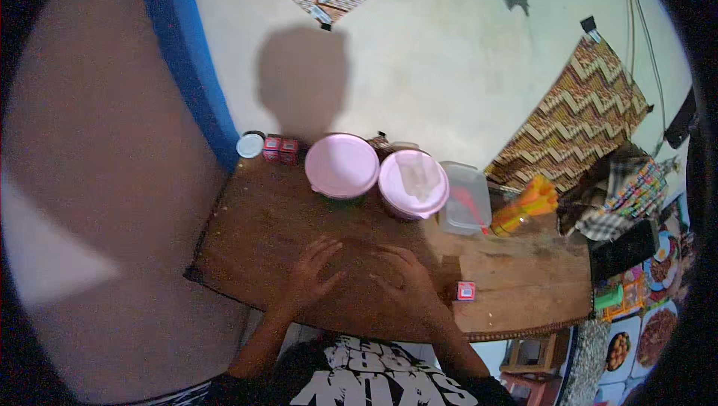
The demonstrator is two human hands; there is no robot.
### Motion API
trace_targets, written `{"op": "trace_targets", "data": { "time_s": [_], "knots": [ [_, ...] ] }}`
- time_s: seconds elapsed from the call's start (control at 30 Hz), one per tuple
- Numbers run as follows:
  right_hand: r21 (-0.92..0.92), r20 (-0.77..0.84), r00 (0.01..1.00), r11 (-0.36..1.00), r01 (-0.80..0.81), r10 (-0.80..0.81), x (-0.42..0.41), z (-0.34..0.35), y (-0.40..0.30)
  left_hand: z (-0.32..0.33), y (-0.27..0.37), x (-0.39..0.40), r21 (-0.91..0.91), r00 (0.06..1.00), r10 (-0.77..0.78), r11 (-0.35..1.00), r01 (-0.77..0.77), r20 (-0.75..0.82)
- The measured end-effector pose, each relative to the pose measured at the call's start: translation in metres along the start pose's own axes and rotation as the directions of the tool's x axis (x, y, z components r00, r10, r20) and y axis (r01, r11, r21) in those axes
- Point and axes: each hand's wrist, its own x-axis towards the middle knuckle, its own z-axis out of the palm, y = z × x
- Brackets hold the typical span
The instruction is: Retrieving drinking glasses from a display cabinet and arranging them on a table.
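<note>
My left hand (314, 271) hovers over or rests on the brown wooden table (252, 226), fingers apart and nothing in it. Facing it, my right hand (405, 276) is likewise spread, palm turned inward, with a gap of bare wood between the two. To the right of that hand a small red and white box (466, 291) sits alone near the table's front. Beyond my fingers stand two round tubs with pink lids, a left one (342, 166) and a right one (406, 181); a pale sheet or patch shows on the right lid.
Along the wall are a white-lidded jar (250, 145), stacked red boxes (280, 149), a clear plastic container (464, 204) with something red, and a jar of orange sticks or straws (519, 209). A checked cloth (606, 221) lies at the right. Patterned fabric (578, 114) hangs on the wall.
</note>
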Motion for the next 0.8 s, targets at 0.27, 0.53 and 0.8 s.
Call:
{"op": "trace_targets", "data": {
  "time_s": [0.27,0.53,0.8],
  "knots": [
    [0.005,0.01,0.964,0.964,-0.265,0.264,-0.101,-0.015,0.028,0.07,0.03,-0.036,-0.15,0.994,0.021,0.989,-0.005,0.103],
    [-0.062,-0.061,0.947,0.946,-0.318,0.314,-0.151,-0.032,0.036,0.141,0.054,-0.043,-0.254,0.956,0.077,0.967,-0.003,0.282],
    [0.009,-0.317,0.894,0.943,-0.332,0.318,-0.192,-0.071,0.072,0.191,0.091,-0.017,-0.288,0.907,0.213,0.952,-0.108,0.364]
  ]
}}
